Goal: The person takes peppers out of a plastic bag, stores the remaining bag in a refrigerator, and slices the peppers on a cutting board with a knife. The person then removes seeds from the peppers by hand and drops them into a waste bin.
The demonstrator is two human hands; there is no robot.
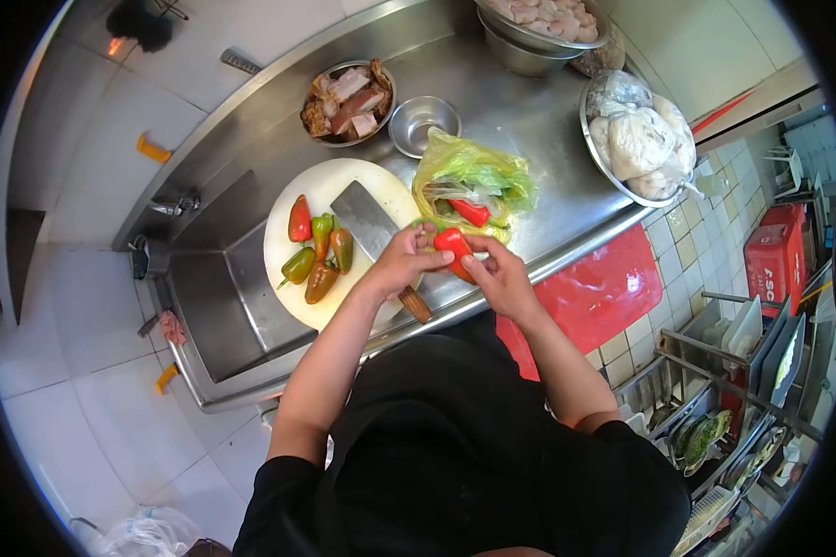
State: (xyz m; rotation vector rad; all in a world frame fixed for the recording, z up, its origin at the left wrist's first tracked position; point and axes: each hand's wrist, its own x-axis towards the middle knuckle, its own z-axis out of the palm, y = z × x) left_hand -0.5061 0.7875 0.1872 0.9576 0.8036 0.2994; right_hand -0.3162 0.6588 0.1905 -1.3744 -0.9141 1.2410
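Between my two hands, above the counter's front edge, is a red pepper point(453, 249). My right hand point(500, 274) grips it from the right. Close by on its left side, my left hand point(407, 260) has bent fingers near the pepper's stem end; whether they hold part of it is hard to see. Left of my hands, a cleaver point(368, 219) lies on a round white cutting board point(283, 200), its wooden handle toward me. Several red and green peppers point(321, 243) rest on the board. Just beyond my hands is a yellowish plastic bag point(446, 167) with another red pepper point(471, 213) inside.
A bowl of meat pieces point(348, 100) and a small metal bowl point(424, 123) stand at the back. To the right is a large bowl of white bagged items point(639, 135). A sink basin point(223, 269) lies left; a shelf rack point(715, 371) stands at right.
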